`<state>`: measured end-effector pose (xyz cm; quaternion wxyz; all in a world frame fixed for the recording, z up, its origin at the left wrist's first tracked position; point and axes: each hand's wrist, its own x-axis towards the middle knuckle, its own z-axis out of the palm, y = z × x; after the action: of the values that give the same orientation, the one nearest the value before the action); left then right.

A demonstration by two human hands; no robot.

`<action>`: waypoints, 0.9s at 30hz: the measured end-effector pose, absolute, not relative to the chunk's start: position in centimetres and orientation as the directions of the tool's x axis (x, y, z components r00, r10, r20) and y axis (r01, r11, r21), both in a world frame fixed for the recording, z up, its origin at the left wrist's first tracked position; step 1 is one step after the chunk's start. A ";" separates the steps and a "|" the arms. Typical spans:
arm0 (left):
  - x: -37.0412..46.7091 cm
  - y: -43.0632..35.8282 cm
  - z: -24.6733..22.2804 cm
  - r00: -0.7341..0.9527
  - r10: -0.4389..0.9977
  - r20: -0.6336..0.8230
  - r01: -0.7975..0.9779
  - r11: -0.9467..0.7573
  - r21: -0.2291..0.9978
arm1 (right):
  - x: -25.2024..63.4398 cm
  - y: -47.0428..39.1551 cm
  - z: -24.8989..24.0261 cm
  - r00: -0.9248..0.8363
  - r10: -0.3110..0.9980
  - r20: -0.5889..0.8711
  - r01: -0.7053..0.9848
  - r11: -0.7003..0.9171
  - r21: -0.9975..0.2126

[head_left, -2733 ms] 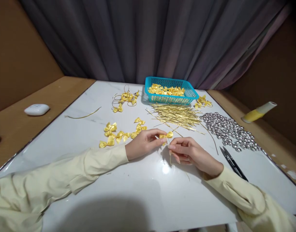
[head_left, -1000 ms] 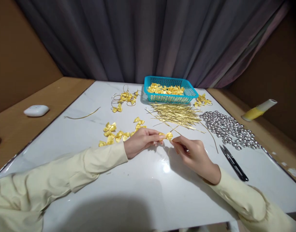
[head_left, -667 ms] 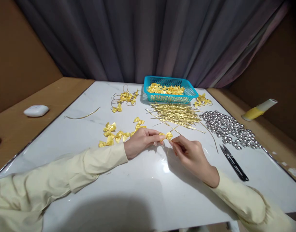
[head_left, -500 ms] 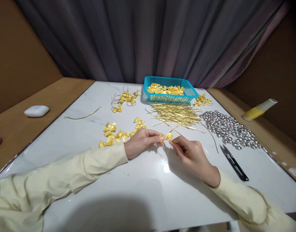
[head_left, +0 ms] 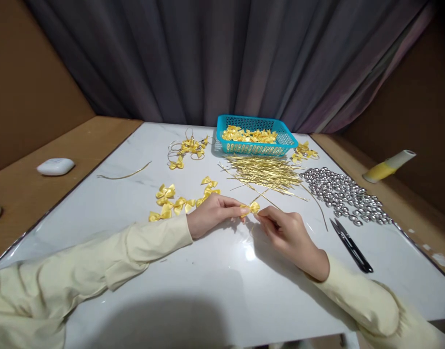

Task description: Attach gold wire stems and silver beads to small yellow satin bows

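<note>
Over the white marbled tabletop (head_left: 208, 281), my left hand (head_left: 215, 213), forearm outstretched, pinches a yellow satin bow (head_left: 255, 207) between thumb and fingers; my right hand (head_left: 293, 240), knuckles up, brings its fingertips together at the bow's right edge, gripping what I cannot tell.

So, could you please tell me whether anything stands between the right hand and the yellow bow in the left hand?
Nothing visible does: the right hand is close beside the yellow bow, which the left hand pinches. The black snips lie apart, off to the right.
</note>
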<state>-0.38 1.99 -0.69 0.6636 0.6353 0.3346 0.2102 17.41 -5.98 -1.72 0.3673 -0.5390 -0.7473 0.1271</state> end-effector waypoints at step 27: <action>-0.1 2.1 -0.5 0.710 0.676 -0.197 -0.080 0.356 0.931 | 17.4 -6.0 -0.9 -0.080 0.860 0.504 0.751 0.385 -0.537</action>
<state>-0.12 2.06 -0.52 0.7702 0.5116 0.2912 0.2457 17.35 -5.98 -0.92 0.3966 -0.5504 -0.7315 0.0688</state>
